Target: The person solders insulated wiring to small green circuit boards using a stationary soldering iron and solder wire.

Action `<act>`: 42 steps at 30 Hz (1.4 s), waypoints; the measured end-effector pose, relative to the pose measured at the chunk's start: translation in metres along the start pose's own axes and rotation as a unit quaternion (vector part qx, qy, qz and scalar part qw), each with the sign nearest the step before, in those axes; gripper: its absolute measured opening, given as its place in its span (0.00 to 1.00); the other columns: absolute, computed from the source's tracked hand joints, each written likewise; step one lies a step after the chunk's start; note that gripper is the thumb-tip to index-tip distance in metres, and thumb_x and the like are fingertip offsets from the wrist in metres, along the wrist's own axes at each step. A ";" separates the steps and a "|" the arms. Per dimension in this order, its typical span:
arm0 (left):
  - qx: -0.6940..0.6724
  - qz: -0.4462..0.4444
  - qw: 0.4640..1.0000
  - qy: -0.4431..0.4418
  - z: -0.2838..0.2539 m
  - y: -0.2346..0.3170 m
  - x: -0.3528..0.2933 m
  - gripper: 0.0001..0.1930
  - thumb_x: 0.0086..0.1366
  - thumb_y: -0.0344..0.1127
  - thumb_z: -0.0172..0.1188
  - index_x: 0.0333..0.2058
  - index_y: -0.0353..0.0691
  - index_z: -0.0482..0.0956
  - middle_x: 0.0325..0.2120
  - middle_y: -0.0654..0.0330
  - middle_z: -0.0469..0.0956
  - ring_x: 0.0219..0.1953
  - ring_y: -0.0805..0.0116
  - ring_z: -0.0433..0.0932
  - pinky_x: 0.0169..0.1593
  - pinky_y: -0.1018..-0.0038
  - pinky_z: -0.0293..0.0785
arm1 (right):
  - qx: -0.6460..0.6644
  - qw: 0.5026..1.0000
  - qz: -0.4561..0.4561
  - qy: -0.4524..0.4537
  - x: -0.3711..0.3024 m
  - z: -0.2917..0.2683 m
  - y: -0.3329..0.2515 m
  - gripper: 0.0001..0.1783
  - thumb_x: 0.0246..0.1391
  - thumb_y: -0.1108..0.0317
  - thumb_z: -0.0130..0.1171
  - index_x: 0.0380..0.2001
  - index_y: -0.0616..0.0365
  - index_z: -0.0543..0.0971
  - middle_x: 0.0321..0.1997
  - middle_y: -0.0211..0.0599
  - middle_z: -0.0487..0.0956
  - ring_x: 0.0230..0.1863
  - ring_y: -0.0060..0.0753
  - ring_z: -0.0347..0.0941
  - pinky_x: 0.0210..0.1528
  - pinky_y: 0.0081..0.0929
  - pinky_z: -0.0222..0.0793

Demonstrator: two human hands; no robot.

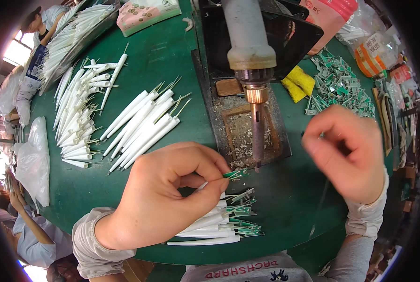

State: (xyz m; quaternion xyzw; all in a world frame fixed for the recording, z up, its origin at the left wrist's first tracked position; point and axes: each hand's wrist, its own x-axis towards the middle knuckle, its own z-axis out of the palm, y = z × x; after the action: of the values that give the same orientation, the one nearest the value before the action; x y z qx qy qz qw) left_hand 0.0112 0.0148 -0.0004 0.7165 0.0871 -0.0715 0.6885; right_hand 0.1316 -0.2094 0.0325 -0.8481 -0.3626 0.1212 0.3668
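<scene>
My left hand (172, 188) pinches a small green circuit board (236, 174) between thumb and forefinger, just left of the tip of an upright soldering iron (257, 127). Part of a white tube shows behind these fingers. Under and beside that hand, several white tapered tubes (205, 241) lie in a row, with green boards (247, 228) at their wired ends. My right hand (346, 150) is raised over the table's right side, near a heap of small green boards (339, 84). Its fingers are curled together and slightly blurred; whatever they hold is too small to make out.
White tubes with thin wires lie in a middle group (144, 122) and a left pile (81, 113). More fill a container (73, 42) at far left. A yellow sponge (298, 84) lies beside the iron's dirty black stand (280, 145). Other people (36, 235) sit at left.
</scene>
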 end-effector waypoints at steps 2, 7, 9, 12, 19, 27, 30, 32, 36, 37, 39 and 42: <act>0.043 0.015 0.999 -0.019 -0.002 0.001 0.001 0.03 0.54 0.17 0.61 0.27 0.30 0.78 0.35 0.54 0.77 0.33 0.75 0.77 0.37 0.81 0.75 | -0.098 0.992 0.022 0.070 -0.002 -0.013 0.000 0.04 0.46 0.78 0.60 0.28 0.62 0.75 0.12 0.26 0.67 0.12 0.17 0.58 0.17 0.23 0.48; 0.285 0.131 0.945 -0.088 -0.003 -0.002 0.001 0.05 0.49 0.21 0.64 0.26 0.35 0.78 0.28 0.56 0.78 0.33 0.63 0.77 0.36 0.73 0.74 | -0.322 0.946 -0.027 -0.025 -0.004 -0.014 0.018 0.11 0.39 0.75 0.64 0.25 0.62 0.71 0.23 0.43 0.75 0.27 0.51 0.73 0.29 0.42 0.67; 0.296 0.151 0.939 -0.092 -0.001 -0.007 0.001 0.05 0.49 0.22 0.65 0.26 0.35 0.78 0.29 0.56 0.77 0.32 0.60 0.76 0.36 0.71 0.73 | -0.378 0.924 -0.034 -0.044 -0.005 -0.004 0.026 0.12 0.38 0.76 0.64 0.25 0.63 0.70 0.24 0.44 0.73 0.29 0.51 0.73 0.31 0.42 0.69; 0.321 0.175 0.927 -0.087 0.001 -0.004 -0.002 0.06 0.48 0.22 0.66 0.25 0.36 0.77 0.30 0.56 0.77 0.32 0.58 0.75 0.36 0.69 0.72 | -0.357 0.930 -0.069 -0.058 -0.004 -0.001 0.034 0.11 0.38 0.77 0.63 0.25 0.63 0.70 0.25 0.45 0.72 0.30 0.51 0.72 0.32 0.42 0.69; 0.582 0.276 0.739 0.194 -0.014 -0.011 0.020 0.11 0.45 0.25 0.69 0.28 0.37 0.76 0.29 0.58 0.72 0.33 0.58 0.70 0.35 0.67 0.69 | -0.321 0.944 -0.065 -0.043 -0.003 -0.001 0.020 0.11 0.41 0.78 0.60 0.27 0.64 0.69 0.26 0.47 0.72 0.30 0.52 0.72 0.33 0.43 0.69; 0.641 0.292 0.675 0.219 -0.021 -0.030 0.038 0.11 0.43 0.24 0.67 0.28 0.36 0.76 0.31 0.57 0.70 0.35 0.57 0.69 0.36 0.66 0.68 | -0.192 0.976 -0.071 -0.072 -0.004 0.005 0.009 0.13 0.45 0.76 0.60 0.32 0.59 0.67 0.24 0.44 0.73 0.27 0.54 0.73 0.28 0.43 0.68; 0.607 0.304 0.707 0.198 -0.019 -0.028 0.035 0.07 0.43 0.24 0.62 0.23 0.38 0.74 0.30 0.56 0.69 0.36 0.57 0.69 0.36 0.65 0.69 | -0.169 0.977 -0.097 -0.088 -0.004 0.004 0.009 0.14 0.45 0.74 0.61 0.34 0.57 0.68 0.24 0.42 0.73 0.26 0.53 0.73 0.27 0.43 0.68; 0.570 0.313 0.742 0.163 -0.016 -0.019 0.028 0.09 0.45 0.20 0.64 0.27 0.35 0.75 0.33 0.56 0.74 0.37 0.55 0.72 0.39 0.68 0.71 | -0.157 0.981 -0.075 -0.090 -0.003 0.005 0.006 0.13 0.45 0.74 0.62 0.32 0.57 0.69 0.24 0.41 0.74 0.26 0.51 0.73 0.27 0.42 0.68; 0.456 0.326 0.824 0.087 -0.004 -0.011 0.011 0.11 0.44 0.21 0.65 0.29 0.33 0.76 0.34 0.54 0.78 0.28 0.55 0.77 0.31 0.69 0.74 | -0.078 0.984 -0.093 -0.132 -0.001 0.006 0.007 0.09 0.45 0.72 0.63 0.28 0.56 0.71 0.24 0.39 0.75 0.24 0.46 0.74 0.24 0.37 0.67; 0.456 0.326 0.824 0.087 -0.001 -0.007 0.005 0.11 0.44 0.21 0.65 0.29 0.33 0.76 0.34 0.54 0.78 0.28 0.55 0.77 0.31 0.69 0.74 | -0.078 0.984 -0.094 -0.132 -0.001 0.007 0.006 0.09 0.45 0.72 0.63 0.28 0.56 0.71 0.24 0.39 0.75 0.24 0.46 0.74 0.24 0.37 0.67; 0.491 0.371 0.787 0.042 0.005 -0.003 -0.003 0.11 0.43 0.22 0.64 0.29 0.31 0.76 0.34 0.51 0.78 0.26 0.59 0.78 0.27 0.72 0.74 | 0.051 0.976 -0.067 -0.202 -0.001 0.012 0.004 0.08 0.47 0.70 0.63 0.28 0.56 0.72 0.23 0.38 0.76 0.22 0.42 0.73 0.24 0.33 0.67; 0.526 0.454 0.715 0.071 0.019 -0.006 -0.009 0.08 0.41 0.22 0.64 0.24 0.31 0.75 0.31 0.51 0.77 0.25 0.61 0.77 0.25 0.72 0.75 | 0.202 0.941 0.036 -0.270 -0.002 0.025 0.007 0.09 0.51 0.68 0.63 0.32 0.58 0.75 0.21 0.31 0.75 0.20 0.24 0.72 0.23 0.25 0.64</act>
State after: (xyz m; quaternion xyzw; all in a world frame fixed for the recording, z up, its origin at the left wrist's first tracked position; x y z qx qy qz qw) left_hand 0.0017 -0.0042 -0.0055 0.9195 -0.2517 0.2667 0.1415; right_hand 0.1217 -0.2009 0.0097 -0.7040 -0.3855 0.4295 0.4139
